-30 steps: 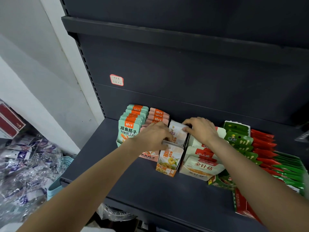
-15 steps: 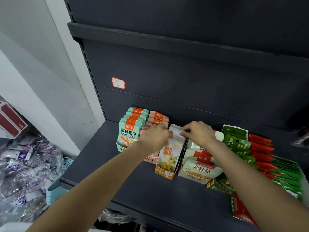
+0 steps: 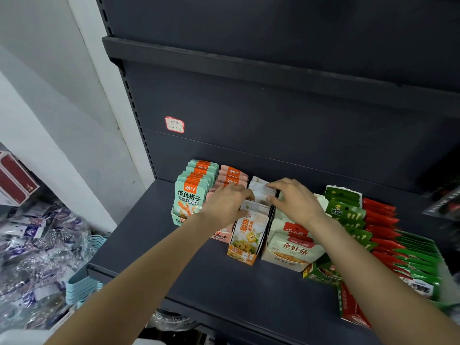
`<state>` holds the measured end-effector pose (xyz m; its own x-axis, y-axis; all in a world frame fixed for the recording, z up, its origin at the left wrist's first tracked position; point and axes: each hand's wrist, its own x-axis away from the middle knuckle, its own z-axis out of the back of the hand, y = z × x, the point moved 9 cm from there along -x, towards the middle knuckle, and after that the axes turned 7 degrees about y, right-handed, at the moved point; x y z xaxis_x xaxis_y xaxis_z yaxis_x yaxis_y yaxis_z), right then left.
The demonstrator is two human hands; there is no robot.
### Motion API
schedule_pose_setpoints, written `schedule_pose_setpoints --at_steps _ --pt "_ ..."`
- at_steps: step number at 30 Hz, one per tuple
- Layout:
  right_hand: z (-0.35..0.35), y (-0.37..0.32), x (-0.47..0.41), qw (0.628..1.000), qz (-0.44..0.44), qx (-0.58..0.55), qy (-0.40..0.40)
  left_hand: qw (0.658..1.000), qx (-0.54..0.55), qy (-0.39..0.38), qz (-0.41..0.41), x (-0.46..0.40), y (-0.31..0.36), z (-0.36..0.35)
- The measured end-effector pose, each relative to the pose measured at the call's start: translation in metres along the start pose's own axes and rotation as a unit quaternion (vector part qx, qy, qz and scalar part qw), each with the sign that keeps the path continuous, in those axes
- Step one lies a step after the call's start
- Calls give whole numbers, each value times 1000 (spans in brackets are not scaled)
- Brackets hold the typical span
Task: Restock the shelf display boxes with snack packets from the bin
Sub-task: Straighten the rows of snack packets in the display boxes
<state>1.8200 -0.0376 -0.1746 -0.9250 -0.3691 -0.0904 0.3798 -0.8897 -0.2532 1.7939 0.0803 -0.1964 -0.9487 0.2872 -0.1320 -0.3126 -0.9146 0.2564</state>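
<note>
Tucking pkts down into orange display box (image 3: 245, 252) | chg: loose packet now sunk into packet row (image 3: 260, 195) | left hand (image 3: 225, 204) + right hand (image 3: 295, 201) fingers curled on row tops, just behind box front | box looks near full; bin not seen.

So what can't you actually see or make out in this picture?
All in the head view:
- Pink packets: front rows hidden by the left hand.
- White box: its rear packets are covered by the right hand.
- Sticker: handwriting too small.
- Dark items at the right edge: blurred, cut off.
</note>
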Motion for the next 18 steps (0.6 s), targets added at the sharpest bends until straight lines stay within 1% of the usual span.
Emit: schedule_pose_setpoints --at_steps 2,4,6,9,11,13,15,18 --pt "5 -5 6 1000 12 -6 24 1000 -3 2 1 3 0 0" --pt "12 -13 17 997 32 -13 68 1000 4 19 7 7 -1 3" --pt "15 -21 29 995 42 -24 92 998 19 59 7 16 2 10" --pt "9 -26 42 994 48 -31 90 987 57 151 -4 38 9 25" --pt "8 -28 49 994 49 -34 96 980 78 185 1 55 11 27" --pt "12 -33 60 991 45 -44 121 980 100 172 15 69 8 17" --pt "13 -43 75 987 46 -59 144 976 152 148 50 80 0 7" --pt "-1 -59 95 987 46 -81 129 968 189 156 58 92 -3 3"
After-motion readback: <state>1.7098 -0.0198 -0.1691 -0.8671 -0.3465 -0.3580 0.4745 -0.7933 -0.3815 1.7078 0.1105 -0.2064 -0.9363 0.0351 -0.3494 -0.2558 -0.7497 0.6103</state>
